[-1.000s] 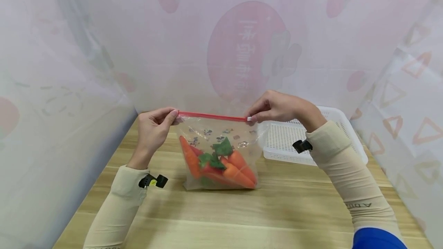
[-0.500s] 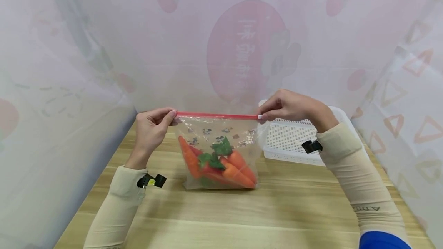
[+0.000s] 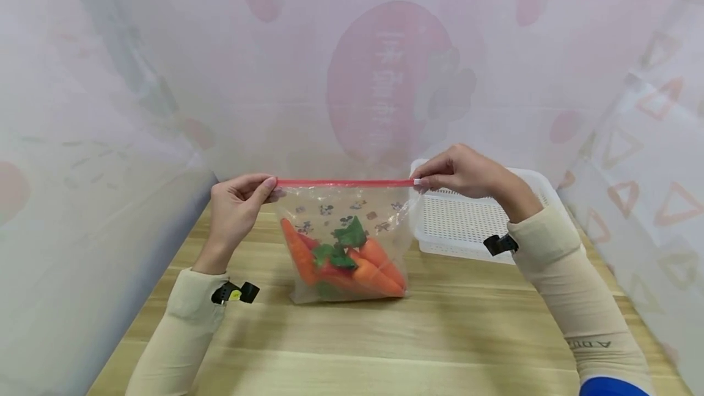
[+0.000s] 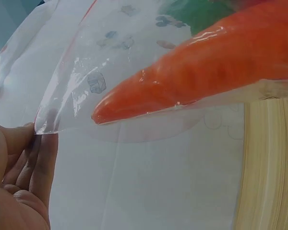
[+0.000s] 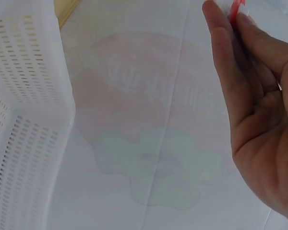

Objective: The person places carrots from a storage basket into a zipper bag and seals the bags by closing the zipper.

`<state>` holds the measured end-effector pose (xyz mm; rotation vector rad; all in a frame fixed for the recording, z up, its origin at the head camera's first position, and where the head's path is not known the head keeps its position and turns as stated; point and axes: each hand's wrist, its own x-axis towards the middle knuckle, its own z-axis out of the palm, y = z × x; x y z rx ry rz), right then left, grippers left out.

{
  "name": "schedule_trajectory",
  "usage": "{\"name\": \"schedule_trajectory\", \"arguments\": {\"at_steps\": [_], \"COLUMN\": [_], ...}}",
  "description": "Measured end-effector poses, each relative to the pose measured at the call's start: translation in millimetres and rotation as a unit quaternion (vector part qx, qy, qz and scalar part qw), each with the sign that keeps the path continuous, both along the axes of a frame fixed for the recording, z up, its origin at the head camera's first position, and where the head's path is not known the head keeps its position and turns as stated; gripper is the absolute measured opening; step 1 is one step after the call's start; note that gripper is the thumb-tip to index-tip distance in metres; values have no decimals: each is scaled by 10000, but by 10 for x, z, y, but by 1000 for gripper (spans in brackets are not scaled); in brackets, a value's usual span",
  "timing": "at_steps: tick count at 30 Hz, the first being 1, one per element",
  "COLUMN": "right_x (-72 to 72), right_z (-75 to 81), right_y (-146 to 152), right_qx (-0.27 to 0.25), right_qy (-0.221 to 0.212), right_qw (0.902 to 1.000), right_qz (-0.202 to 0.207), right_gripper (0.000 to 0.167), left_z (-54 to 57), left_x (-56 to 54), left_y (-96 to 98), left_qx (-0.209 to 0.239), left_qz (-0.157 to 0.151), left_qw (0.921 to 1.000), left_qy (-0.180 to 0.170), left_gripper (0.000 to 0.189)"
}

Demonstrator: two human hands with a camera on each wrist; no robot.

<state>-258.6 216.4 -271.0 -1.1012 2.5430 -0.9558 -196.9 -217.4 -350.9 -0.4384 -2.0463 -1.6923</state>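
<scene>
A clear zip bag point(image 3: 341, 200) with small printed figures stands upright on the table, its red zip strip point(image 3: 346, 183) stretched straight across the top. Inside lie several orange carrots point(image 3: 379, 277) and green leaves point(image 3: 352, 234). My left hand point(image 3: 236, 209) pinches the bag's top left corner between thumb and fingers; the left wrist view shows that grip beside a carrot point(image 4: 182, 76) tip. At the right end of the strip, my right hand point(image 3: 462, 170) pinches the small white slider point(image 3: 417, 182). In the right wrist view, the right hand's point(image 5: 259, 96) fingertips meet at the red strip end.
Behind the right hand, a white perforated plastic basket point(image 3: 456, 222) stands on the wooden table point(image 3: 341, 347). Pale printed cloth walls point(image 3: 264, 78) enclose the table at the back and on both sides.
My right hand has slid rightward along the red strip with the slider, reaching the bag's right corner. My left hand has kept its pinch, shifting slightly left. The bag's top is drawn straighter.
</scene>
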Motion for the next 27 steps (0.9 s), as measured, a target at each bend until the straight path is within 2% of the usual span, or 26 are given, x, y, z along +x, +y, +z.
{"name": "schedule_trajectory", "arguments": {"at_steps": [4, 9, 15, 21, 25, 27], "right_x": [16, -26, -102, -181, -202, -203], "right_z": [-101, -255, -467, -617, -674, -698], "right_y": [-29, -106, -184, -269, -286, -283], "right_qx": [-227, -631, -1084, -1309, -1259, -1147], "right_qy": [504, 922, 914, 998, 974, 939], "right_qw": [9976, 9885, 9757, 9667, 9635, 9623], "right_qz": [-411, -1023, -1672, -1959, -2153, -2280], "right_gripper": [22, 20, 19, 18, 19, 20], "left_z": [11, 9, -33, -87, -128, -145], "left_x": [-43, -163, -320, -402, -431, -438], "left_y": [16, 39, 42, 39, 59, 70], "left_qx": [45, 111, 137, 352, 202, -54], "left_qz": [12, -9, -55, -82, -32, 45], "left_qw": [10000, 9998, 9988, 9971, 9972, 9969], "left_qy": [-42, -176, -472, -670, -721, -787], "left_gripper": [21, 26, 28, 28, 28, 30]}}
